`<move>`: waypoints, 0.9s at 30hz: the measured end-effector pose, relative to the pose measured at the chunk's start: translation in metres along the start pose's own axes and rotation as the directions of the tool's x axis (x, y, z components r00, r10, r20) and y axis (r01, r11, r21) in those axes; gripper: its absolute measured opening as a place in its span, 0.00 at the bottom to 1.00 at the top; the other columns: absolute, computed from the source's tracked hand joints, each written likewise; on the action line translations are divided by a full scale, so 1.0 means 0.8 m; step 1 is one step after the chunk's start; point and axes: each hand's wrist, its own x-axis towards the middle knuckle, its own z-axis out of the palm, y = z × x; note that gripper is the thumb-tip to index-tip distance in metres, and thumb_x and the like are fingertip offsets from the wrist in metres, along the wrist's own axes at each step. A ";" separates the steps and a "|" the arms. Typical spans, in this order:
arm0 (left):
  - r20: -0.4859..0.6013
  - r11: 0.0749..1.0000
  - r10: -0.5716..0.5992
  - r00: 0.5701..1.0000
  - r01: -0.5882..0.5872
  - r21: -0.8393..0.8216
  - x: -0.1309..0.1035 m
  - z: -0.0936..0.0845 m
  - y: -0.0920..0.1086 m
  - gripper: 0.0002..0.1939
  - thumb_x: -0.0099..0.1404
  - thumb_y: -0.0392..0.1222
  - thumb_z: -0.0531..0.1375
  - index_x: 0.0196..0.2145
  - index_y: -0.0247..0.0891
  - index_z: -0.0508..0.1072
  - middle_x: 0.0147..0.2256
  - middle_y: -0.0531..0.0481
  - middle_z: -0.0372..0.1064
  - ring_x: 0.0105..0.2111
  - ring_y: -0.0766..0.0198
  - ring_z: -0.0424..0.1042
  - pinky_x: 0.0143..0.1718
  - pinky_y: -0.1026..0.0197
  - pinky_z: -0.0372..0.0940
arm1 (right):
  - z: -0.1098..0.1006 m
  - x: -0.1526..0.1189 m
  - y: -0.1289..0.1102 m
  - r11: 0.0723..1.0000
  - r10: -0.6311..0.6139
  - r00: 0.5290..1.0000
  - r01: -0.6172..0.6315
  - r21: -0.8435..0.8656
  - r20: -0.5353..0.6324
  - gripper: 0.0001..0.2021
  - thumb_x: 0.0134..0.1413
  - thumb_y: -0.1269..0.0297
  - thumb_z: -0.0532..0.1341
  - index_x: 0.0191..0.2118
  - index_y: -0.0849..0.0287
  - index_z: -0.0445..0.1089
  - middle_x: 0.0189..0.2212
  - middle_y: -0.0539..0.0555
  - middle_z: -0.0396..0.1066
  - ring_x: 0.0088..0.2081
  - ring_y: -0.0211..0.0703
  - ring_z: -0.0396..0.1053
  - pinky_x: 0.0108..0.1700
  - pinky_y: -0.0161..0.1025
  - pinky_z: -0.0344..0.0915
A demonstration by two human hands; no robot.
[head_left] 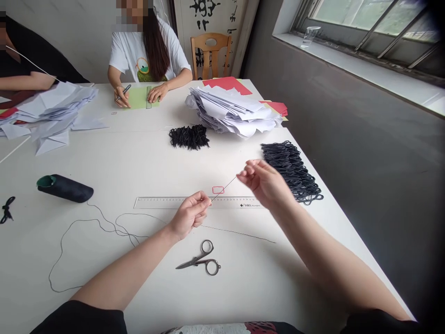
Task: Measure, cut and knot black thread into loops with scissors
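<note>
A thin dark thread runs taut and slanting between my two hands. My left hand pinches its lower end, above the clear ruler. Farther right and higher, my right hand is closed on the upper end. Below my left hand lie dark metal scissors, their blades pointing left. On the left, a spool of black thread rests on its side, with loose thread looping from it across the table and passing beneath my left arm. A red rectangle is marked by the ruler.
Bundles of black cord loops lie right of my right hand, a smaller black bundle farther back. Crumpled white papers are heaped behind. Across the white table, a person holds a pen and a ruler on green paper.
</note>
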 end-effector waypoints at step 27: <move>0.184 0.919 0.165 0.969 -0.219 0.329 0.026 0.081 0.104 0.11 0.54 0.43 0.69 0.31 0.33 0.80 0.28 0.43 0.76 0.31 0.57 0.76 0.33 0.58 0.72 | 0.014 -0.047 -0.071 0.895 -0.201 0.936 0.295 -0.334 0.288 0.15 0.53 0.52 0.65 0.30 0.57 0.63 0.20 0.45 0.63 0.20 0.29 0.61 0.19 0.29 0.57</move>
